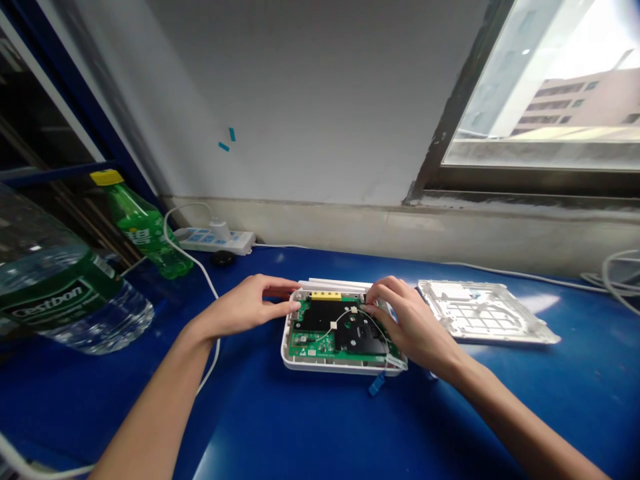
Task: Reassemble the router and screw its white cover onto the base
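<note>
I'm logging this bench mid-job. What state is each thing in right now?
router: opened, green circuit board exposed, lying flat in its white base
cover: off, lying inside-up to the right of the router
left hand: fingertips pinching the router's left rear corner
right hand: fingers resting on the board's right rear edge
green bottle: capped, leaning
power strip: one plug in
</note>
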The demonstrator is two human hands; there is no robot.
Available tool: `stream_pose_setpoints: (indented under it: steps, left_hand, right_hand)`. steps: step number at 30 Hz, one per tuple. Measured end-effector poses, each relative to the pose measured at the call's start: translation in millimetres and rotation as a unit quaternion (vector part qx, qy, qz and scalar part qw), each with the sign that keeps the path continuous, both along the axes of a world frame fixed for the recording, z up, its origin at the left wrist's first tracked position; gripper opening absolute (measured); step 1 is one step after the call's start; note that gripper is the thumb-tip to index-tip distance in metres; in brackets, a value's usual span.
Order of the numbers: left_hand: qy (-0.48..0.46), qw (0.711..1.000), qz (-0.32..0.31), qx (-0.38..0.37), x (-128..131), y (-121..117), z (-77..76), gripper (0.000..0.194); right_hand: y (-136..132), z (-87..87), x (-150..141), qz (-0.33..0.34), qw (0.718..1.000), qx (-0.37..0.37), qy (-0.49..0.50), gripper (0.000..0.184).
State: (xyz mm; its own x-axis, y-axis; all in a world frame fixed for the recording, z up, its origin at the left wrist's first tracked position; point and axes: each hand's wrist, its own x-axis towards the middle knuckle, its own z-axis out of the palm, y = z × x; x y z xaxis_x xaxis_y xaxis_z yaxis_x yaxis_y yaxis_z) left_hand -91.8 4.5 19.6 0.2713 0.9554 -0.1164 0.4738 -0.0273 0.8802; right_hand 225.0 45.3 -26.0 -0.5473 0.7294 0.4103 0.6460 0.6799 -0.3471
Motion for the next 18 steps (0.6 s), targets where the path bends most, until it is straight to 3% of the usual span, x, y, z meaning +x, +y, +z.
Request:
stream_pose_setpoints:
  steps: [5,13,18]
  left_hand:
    - [-0.051,0.998,-0.021,-0.013,-4,1,-2.5,0.052]
    - [-0.047,0.999,-0.009,-0.013,1,-2,-5.7,0.072]
    - [-0.014,0.999,-0.001,0.028,6,-2,-7.6,0.067]
  right_hand:
    - [3,-1.8,1,0.009,1.0,-0.006,-0.005,0.008]
    - [0,8.2,-6,0.004,0.999,0.008,-0.037,0.006]
    - [2,3.9,-3,0.003,1.0,-0.012,-0.006,0.007]
